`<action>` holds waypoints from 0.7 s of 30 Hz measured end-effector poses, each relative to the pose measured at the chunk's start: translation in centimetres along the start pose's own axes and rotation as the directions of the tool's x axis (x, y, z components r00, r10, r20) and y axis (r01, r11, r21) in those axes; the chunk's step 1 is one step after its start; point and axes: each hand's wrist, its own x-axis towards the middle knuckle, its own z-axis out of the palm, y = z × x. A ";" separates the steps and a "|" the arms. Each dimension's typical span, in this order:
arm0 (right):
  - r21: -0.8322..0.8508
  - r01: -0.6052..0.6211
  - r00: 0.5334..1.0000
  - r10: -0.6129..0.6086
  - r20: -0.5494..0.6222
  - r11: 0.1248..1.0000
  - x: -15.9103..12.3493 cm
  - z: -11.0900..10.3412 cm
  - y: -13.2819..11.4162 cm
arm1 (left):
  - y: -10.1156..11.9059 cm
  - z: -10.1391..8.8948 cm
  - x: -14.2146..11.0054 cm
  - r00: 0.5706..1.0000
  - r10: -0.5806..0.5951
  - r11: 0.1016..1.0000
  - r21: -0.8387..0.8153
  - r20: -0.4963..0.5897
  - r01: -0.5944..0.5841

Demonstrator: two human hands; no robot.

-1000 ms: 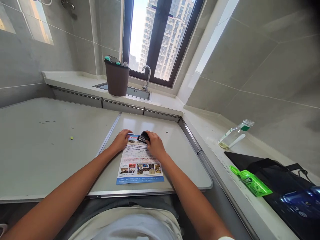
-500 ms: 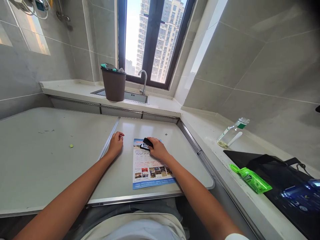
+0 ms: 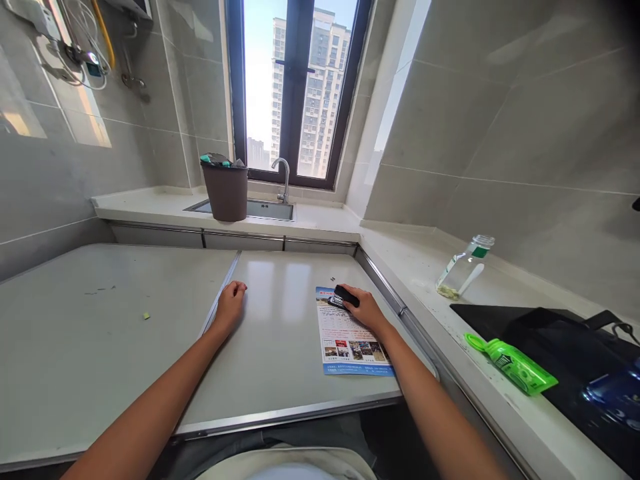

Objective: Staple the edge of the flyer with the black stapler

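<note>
Gripping the black stapler (image 3: pixel 343 297), R hand (image 3: pixel 366 308) was over the top of the printed flyer (image 3: pixel 350 333), which lay on the tabletop (image 3: pixel 270 347) nr its R side. L hand (image 3: pixel 231 305), loosely curled w/ nothing visible in it, rested by the tabletop seam. Green tube (image 3: pixel 520 365) & glass bottle (image 3: pixel 461 270) were on the R-side counter (image 3: pixel 400 257).

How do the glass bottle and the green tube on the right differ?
The glass bottle stands upright, while the green tube lies down.
The glass bottle is see-through; the green tube is bright and opaque.
The glass bottle's mouth points up, but the green tube's cap end points toward the whiteish board.
Both show some green.
</note>
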 end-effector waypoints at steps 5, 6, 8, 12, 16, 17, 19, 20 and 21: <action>0.182 -0.136 0.955 0.178 -0.237 0.974 0.8 -0.3 2.4 | -0.4 -0.2 0.3 0.999 -0.038 0.996 -0.077 -0.026 0.036; 0.193 -0.211 0.918 0.262 -0.297 0.958 0.9 -0.3 3.2 | -0.5 -0.2 0.4 0.999 -0.044 0.995 -0.092 -0.028 0.042; 0.172 -0.370 0.835 0.408 -0.369 0.913 1.0 -0.3 4.7 | -0.7 -0.3 0.7 0.998 -0.051 0.991 -0.128 -0.030 0.047; 0.141 -0.428 0.808 0.448 -0.382 0.893 1.1 0.0 6.3 | -0.6 -0.5 0.7 0.999 -0.043 0.979 -0.202 -0.033 0.035; 0.083 -0.401 0.847 0.404 -0.346 0.912 1.3 0.3 6.1 | -0.2 -0.6 0.5 0.999 -0.039 0.971 -0.236 -0.023 0.033; 0.068 -0.397 0.855 0.396 -0.336 0.915 1.3 0.4 6.0 | -0.1 -0.6 0.5 0.999 -0.039 0.972 -0.231 -0.023 0.032; 0.050 -0.388 0.867 0.383 -0.319 0.920 1.4 0.4 5.9 | -0.1 -0.6 0.4 0.999 -0.040 0.977 -0.211 -0.020 0.034; 0.049 -0.382 0.871 0.377 -0.314 0.923 1.4 0.4 5.9 | -0.1 -0.6 0.4 0.999 -0.041 0.979 -0.202 -0.018 0.036; 0.047 -0.375 0.876 0.371 -0.308 0.926 1.4 0.4 5.9 | -0.1 -0.7 0.4 0.999 -0.041 0.980 -0.197 -0.016 0.037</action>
